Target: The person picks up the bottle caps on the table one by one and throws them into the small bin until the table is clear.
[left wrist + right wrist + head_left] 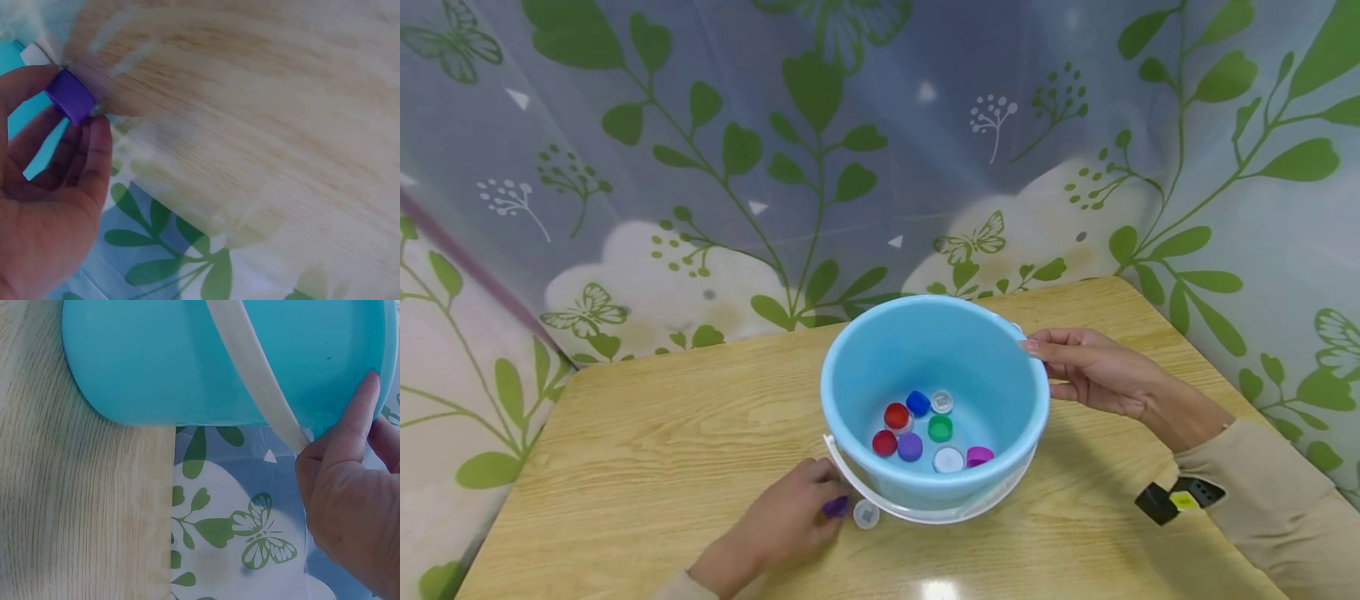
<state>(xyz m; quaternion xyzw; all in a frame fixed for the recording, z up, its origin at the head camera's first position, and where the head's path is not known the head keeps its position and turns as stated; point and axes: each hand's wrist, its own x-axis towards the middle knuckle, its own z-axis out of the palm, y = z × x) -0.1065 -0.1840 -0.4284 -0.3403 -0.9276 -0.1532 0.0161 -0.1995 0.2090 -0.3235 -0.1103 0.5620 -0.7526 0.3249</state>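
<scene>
A light blue bucket (932, 333) stands on the table, and several coloured bottle caps lie on its bottom, among them a green cap (940, 428) and a blue cap (917, 403). My right hand (1097, 375) grips the bucket's rim on the right side, close to where the handle joins. Left of the bucket, low over the tabletop, my left hand (793, 512) pinches a purple cap (70, 97) between thumb and fingers. A whitish cap (867, 514) lies on the table beside that hand. The white handle (940, 517) hangs down over the bucket's near side.
The wooden table (685, 425) reaches back to a curtain (880, 167) printed with green leaves and butterflies. A small black device (1157, 503) with a yellow label sits at the right sleeve.
</scene>
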